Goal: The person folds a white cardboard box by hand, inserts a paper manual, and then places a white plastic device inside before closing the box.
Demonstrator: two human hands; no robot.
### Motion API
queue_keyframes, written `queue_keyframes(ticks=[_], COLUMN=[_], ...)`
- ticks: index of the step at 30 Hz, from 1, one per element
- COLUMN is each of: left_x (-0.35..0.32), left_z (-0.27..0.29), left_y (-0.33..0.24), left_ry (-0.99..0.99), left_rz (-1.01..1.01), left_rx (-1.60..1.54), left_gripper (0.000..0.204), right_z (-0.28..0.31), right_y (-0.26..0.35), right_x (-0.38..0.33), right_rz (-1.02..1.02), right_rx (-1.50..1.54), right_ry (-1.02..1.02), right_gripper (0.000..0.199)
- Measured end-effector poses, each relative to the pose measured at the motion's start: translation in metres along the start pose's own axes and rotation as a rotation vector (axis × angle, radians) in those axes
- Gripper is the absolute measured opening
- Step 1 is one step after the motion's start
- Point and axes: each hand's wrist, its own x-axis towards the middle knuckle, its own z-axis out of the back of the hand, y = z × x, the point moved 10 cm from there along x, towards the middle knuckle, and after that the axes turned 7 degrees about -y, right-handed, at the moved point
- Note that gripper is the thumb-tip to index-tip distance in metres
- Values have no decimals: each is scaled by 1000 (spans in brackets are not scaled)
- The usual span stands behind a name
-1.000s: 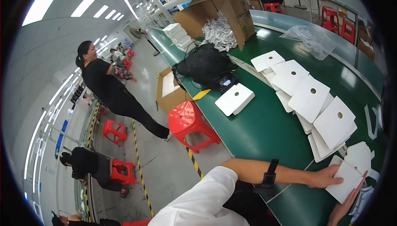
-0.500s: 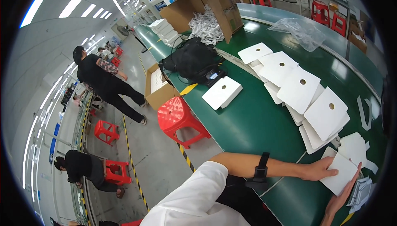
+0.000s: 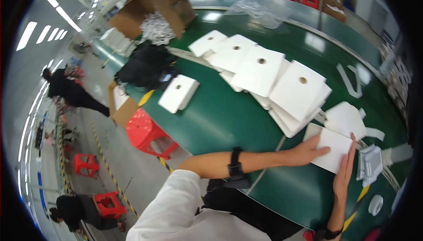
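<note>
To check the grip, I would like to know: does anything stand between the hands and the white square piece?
Nothing visible does: the left hand and right hand touch the white square piece directly. Other white pieces lie beyond it.

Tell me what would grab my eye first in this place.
Probably the overlapping row of white pieces running across the green table. Then, at the lower right, the left hand grips a white square while the right hand lies along its edge. The bright red stool left of the table stands out too.
</note>
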Motion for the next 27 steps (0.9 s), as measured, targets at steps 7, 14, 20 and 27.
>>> queue_keyframes(ticks=[7,14,20,27], left_x=[-10,-1,-12,-13], left_z=[4,4,-9,7], left_y=[-14,-34,-13,-2], left_ry=[-63,-93,-138,-123], left_rz=[145,-90,112,135], left_rx=[25,45,-9,288], left_gripper=[36,33,38,41], right_z=[20,96,40,104], right_y=[-10,-15,-2,33], right_x=[10,4,7,21], right_rz=[-70,27,0,373], right_rx=[90,404,201,-775], right_ry=[-46,-515,-48,-295], right_gripper=[39,33,27,35])
